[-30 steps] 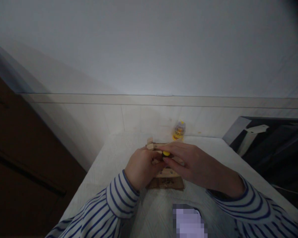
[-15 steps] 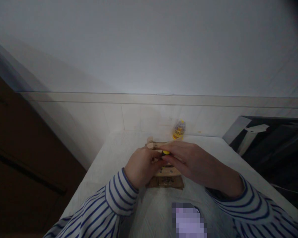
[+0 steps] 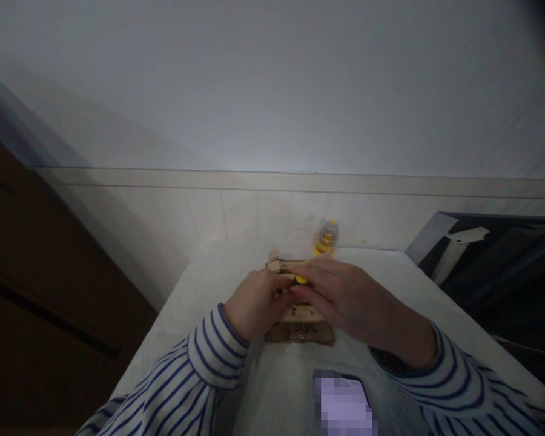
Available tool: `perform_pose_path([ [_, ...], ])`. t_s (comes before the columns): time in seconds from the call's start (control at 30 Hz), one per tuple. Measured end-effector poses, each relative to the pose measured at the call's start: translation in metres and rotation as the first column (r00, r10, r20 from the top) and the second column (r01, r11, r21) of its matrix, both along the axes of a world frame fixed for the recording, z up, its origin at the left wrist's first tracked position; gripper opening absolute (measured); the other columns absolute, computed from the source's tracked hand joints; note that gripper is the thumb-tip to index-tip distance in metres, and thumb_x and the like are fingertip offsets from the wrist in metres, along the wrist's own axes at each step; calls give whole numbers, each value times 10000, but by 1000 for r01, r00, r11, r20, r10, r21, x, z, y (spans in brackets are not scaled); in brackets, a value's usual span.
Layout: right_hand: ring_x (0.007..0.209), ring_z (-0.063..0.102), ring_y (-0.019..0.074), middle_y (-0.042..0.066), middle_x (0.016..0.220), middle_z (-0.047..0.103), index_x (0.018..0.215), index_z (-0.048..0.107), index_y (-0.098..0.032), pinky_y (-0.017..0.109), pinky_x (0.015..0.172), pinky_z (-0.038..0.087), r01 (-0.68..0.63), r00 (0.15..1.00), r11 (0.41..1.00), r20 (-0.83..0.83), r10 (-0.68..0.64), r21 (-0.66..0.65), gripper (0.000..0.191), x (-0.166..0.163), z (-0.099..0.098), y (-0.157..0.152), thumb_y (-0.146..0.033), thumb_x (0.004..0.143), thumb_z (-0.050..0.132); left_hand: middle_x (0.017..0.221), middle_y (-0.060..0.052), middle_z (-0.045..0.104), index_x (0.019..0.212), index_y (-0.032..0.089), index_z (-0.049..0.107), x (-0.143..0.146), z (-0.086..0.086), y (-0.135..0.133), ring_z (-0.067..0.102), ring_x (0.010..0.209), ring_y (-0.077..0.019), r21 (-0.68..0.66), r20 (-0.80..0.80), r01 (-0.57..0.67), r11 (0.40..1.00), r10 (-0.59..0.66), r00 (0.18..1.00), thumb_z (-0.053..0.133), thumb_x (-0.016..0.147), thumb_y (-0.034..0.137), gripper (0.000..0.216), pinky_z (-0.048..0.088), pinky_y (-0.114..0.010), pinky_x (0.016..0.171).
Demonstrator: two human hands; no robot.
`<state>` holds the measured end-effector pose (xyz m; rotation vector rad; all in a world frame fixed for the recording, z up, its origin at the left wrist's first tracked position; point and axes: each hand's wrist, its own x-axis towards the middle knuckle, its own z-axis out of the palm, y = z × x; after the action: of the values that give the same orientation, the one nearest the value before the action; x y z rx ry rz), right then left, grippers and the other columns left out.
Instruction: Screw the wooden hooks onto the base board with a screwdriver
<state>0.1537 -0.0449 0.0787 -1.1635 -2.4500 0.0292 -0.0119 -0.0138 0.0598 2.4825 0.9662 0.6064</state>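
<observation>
My right hand (image 3: 340, 289) is closed, its fingertips pinched at a small yellow-and-black screwdriver (image 3: 301, 280), of which only a short piece shows. My left hand (image 3: 260, 300) meets it from the other side, thumb and forefinger curled together; what they grip is hidden. Beneath both hands lies a pale wooden piece (image 3: 303, 313) with small dark, screw-like spots, partly covered by the fingers. Under its near edge is a flat brown piece (image 3: 300, 333) with dark markings. A small light wooden part (image 3: 274, 265) sticks out beyond my left fingers.
A bottle with a yellow label (image 3: 327, 238) stands at the back of the white-covered table (image 3: 218, 266), by the wall. A phone (image 3: 345, 402), its screen blurred out, lies near the front. Dark items and a pale bracket (image 3: 458, 248) are at the right; a brown wooden surface (image 3: 49, 303) is at the left.
Both hands and the screwdriver have shifted very slightly left in the view. The grip looks the same, and the wooden piece stays under the hands.
</observation>
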Motion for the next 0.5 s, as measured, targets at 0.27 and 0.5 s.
perform_pose_path([
  [0.27,904,542,190,75,945,596,1060,523,-167,367,785,441,-3,1000,1000,20,3,-7,237,0,1,1,-242,865,411,628,-7,611,732,182,669,1,4,-3,549,615,-131,21,-37,-101,995,102,994,529,784,303,191,393,-214,567],
  [0.5,882,556,191,73,921,608,1087,518,-183,363,756,455,2,1000,1000,8,-2,10,257,3,-2,1,-254,860,418,679,-29,636,782,194,683,7,0,-6,564,632,-151,62,-75,-212,975,216,974,552,754,291,165,410,-234,577],
])
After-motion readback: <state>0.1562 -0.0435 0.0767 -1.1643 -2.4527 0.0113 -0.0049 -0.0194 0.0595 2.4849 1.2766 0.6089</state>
